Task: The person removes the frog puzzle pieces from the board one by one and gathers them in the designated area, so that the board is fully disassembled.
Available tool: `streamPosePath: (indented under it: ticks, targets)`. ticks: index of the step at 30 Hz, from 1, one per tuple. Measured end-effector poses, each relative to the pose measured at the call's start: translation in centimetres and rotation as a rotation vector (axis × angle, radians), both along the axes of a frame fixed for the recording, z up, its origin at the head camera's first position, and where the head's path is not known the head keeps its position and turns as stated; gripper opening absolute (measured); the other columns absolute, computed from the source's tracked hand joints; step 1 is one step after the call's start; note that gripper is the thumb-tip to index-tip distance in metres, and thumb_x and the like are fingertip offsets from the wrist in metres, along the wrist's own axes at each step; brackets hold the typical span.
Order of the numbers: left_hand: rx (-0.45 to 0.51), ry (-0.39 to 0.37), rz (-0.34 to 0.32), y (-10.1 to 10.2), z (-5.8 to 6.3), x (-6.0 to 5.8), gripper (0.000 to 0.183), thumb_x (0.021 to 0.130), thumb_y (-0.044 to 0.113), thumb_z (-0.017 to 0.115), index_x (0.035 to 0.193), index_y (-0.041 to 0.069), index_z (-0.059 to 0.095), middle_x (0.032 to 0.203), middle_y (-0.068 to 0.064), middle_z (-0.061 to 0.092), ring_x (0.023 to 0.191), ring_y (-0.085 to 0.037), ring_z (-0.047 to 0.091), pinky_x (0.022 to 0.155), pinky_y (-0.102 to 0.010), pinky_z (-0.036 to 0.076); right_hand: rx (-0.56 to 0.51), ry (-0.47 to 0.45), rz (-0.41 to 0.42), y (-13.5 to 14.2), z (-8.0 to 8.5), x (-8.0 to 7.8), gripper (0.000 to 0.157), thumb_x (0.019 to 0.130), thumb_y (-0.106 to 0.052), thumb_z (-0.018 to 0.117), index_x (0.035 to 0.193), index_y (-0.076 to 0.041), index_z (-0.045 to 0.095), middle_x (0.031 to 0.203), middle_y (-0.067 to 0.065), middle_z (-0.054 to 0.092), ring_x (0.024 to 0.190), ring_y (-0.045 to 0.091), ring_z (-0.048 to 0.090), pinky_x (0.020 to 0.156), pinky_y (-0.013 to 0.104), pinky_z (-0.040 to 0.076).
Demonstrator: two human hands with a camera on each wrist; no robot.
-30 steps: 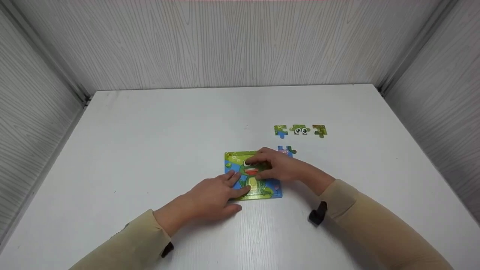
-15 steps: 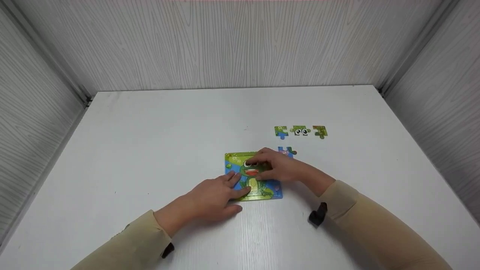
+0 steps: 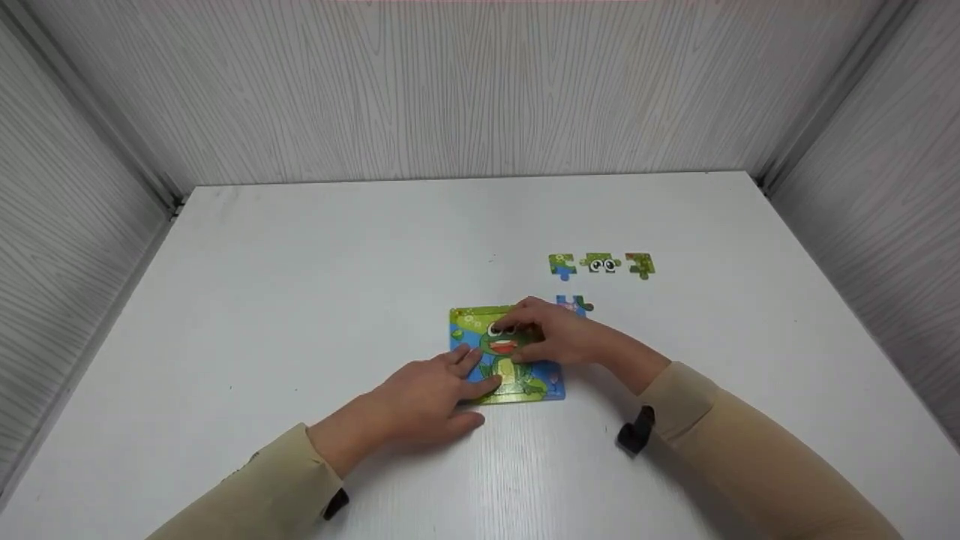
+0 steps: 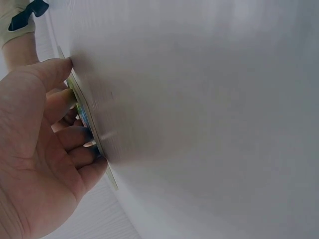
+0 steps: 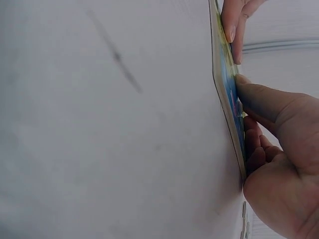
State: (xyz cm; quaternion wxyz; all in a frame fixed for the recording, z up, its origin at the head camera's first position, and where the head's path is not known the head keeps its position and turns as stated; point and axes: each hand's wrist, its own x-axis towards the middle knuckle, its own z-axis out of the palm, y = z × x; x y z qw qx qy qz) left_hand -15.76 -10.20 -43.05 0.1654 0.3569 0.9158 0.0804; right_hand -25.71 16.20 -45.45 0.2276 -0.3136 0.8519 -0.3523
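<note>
A square puzzle board with a picture of a smiling green frog lies flat near the middle of the table. Fingers spread, my left hand rests on its lower left part, with the thumb on the table in front. From the right, my right hand reaches over the board and pinches a puzzle piece at the frog's mouth between bent fingers and thumb. That piece's edges are too small to make out. In the right wrist view, the thumb touches the board's surface, and the other fingers curl behind it.
Three loose puzzle pieces lie in a row behind the board: a green and blue one, one with eyes and a green one. A blue and pink piece lies just behind my right hand. Panels enclose the white table.
Both hands keep their places on the board, and the loose pieces lie as before. The whole view has shifted very slightly.
</note>
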Motion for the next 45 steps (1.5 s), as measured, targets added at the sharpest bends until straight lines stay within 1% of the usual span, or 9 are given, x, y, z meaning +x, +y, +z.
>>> streamPosePath:
  ticks: [7,14,23,30,35,42,45]
  targets:
    - [-0.011,-0.002,0.008,0.06,-0.03,-0.01,0.057,0.107,0.049,0.056,0.160,0.029,0.051,0.170,-0.015,0.034,0.158,-0.036,0.028,0.117,-0.054,0.042,-0.005,-0.003,0.001,0.00,0.10,0.10,0.046,0.098,-0.025,0.080,0.143,-0.026,0.068,0.134,-0.001,0.056,0.119,0.019,0.055,0.104,0.040,0.045]
    - [-0.003,0.001,0.003,0.04,-0.16,-0.08,0.057,0.107,0.048,0.056,0.160,0.028,0.051,0.170,-0.015,0.034,0.158,-0.036,0.028,0.117,-0.054,0.042,-0.007,0.000,0.002,0.03,0.06,0.08,0.044,0.098,-0.025,0.079,0.141,-0.025,0.068,0.134,-0.001,0.055,0.120,0.019,0.054,0.106,0.040,0.045]
    - [0.013,-0.005,0.005,-0.05,-0.17,-0.09,0.057,0.107,0.049,0.056,0.160,0.028,0.051,0.170,-0.016,0.033,0.159,-0.035,0.028,0.119,-0.053,0.040,-0.004,-0.026,-0.006,-0.07,0.43,0.18,0.042,0.099,-0.023,0.078,0.140,-0.024,0.068,0.134,-0.001,0.055,0.119,0.020,0.053,0.105,0.039,0.045]
    - [0.012,-0.011,0.006,-0.03,-0.08,0.02,0.057,0.107,0.048,0.057,0.160,0.027,0.051,0.169,-0.016,0.034,0.158,-0.035,0.028,0.119,-0.053,0.040,-0.027,-0.033,0.002,-0.21,0.47,0.33,0.042,0.099,-0.020,0.078,0.139,-0.019,0.066,0.131,0.001,0.056,0.117,0.022,0.053,0.104,0.039,0.045]
    - [0.010,-0.009,0.008,-0.02,-0.06,0.03,0.057,0.107,0.048,0.057,0.160,0.027,0.051,0.170,-0.016,0.034,0.158,-0.035,0.028,0.119,-0.053,0.040,-0.037,-0.040,0.003,-0.15,0.54,0.39,0.041,0.100,-0.020,0.077,0.139,-0.017,0.064,0.131,0.002,0.057,0.116,0.022,0.054,0.105,0.039,0.045]
    - [0.009,-0.008,0.007,-0.01,-0.11,-0.03,0.057,0.107,0.048,0.057,0.160,0.027,0.051,0.169,-0.016,0.034,0.158,-0.035,0.028,0.119,-0.053,0.040,-0.044,-0.029,0.018,-0.07,0.21,0.06,0.032,0.106,-0.017,0.067,0.138,-0.017,0.066,0.131,-0.001,0.058,0.115,0.021,0.054,0.104,0.037,0.046]
    - [0.008,-0.002,0.004,0.02,-0.16,-0.08,0.057,0.107,0.047,0.057,0.160,0.028,0.051,0.169,-0.016,0.035,0.158,-0.035,0.029,0.118,-0.053,0.041,-0.054,-0.025,0.027,0.04,0.16,0.02,0.032,0.108,-0.015,0.064,0.139,-0.016,0.065,0.133,0.000,0.058,0.116,0.021,0.054,0.105,0.038,0.047]
